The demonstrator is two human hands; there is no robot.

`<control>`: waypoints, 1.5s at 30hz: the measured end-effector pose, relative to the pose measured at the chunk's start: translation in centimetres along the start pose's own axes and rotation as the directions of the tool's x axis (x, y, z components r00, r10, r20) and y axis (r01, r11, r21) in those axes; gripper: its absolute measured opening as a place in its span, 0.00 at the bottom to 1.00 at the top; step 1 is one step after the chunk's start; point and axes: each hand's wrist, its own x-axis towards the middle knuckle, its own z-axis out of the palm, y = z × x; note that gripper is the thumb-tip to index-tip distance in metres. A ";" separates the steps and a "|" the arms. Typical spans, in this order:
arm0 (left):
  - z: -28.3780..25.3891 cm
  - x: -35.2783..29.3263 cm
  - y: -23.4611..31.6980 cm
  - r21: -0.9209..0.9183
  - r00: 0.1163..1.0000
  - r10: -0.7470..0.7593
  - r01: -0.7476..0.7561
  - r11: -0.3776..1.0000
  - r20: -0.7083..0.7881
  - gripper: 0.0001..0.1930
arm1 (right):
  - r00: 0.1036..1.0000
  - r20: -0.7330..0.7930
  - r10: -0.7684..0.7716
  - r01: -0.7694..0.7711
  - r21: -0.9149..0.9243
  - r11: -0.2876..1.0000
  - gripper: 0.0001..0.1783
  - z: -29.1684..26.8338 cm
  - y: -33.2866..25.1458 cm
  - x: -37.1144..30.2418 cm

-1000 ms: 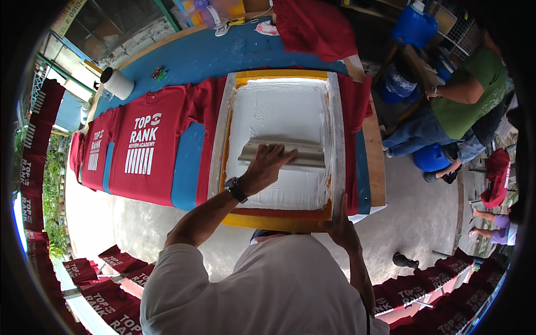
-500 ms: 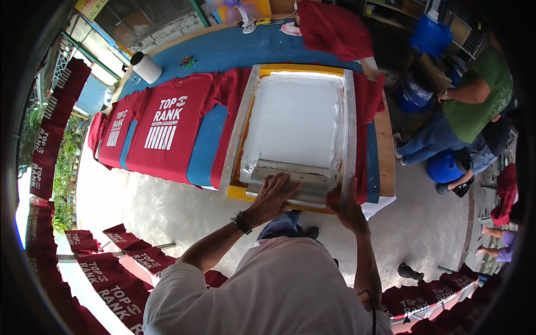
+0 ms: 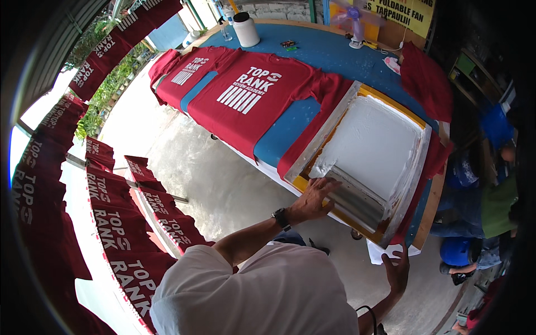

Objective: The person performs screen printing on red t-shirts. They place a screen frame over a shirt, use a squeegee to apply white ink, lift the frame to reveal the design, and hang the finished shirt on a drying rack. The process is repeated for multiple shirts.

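Note:
A screen-printing frame point(image 3: 427, 146) with yellow and pale edges lies over a maroon shirt point(image 3: 312, 133) at the table's near right part. White ink point(image 3: 375, 137) covers the mesh. The metal squeegee point(image 3: 357, 196) rests inside the frame along its near side. Bent over the squeegee's left end are the fingers of my left hand point(image 3: 312, 200), with a dark watch on that wrist. My right hand point(image 3: 397, 269), fingers apart and holding nothing, is just below the frame's near right corner, by the shirt's hem and a white sheet point(image 3: 377, 254).
Printed maroon shirts point(image 3: 243, 89) lie along the blue table point(image 3: 285, 125). A white jar point(image 3: 245, 30), a small fan point(image 3: 355, 25) and a maroon cloth point(image 3: 427, 84) are at its far side. Shirts hang on racks point(image 3: 120, 234) at left. A person in green point(image 3: 499, 206) stands at right.
My right hand has come off the frame's near right edge and opened below its corner. My left hand stays at the squeegee, nearer its left end. The view has swung, shifting the table rightward.

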 end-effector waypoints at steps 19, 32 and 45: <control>-11.6 -5.0 -37.6 -0.428 0.529 -0.699 -0.554 -0.714 0.482 0.04 | 0.613 0.653 -0.445 0.387 0.243 0.889 0.28 31.5 -37.2 4.2; -16.3 -10.4 -33.4 -0.647 0.684 -0.553 -0.154 -0.747 0.476 0.05 | 0.160 0.857 -0.490 0.743 0.222 0.631 0.23 56.3 -59.9 14.4; -21.1 -9.6 -36.5 -0.355 0.623 -0.133 0.246 -0.902 0.770 0.12 | -0.037 0.785 -0.618 0.998 0.062 0.020 0.33 91.4 -75.5 29.3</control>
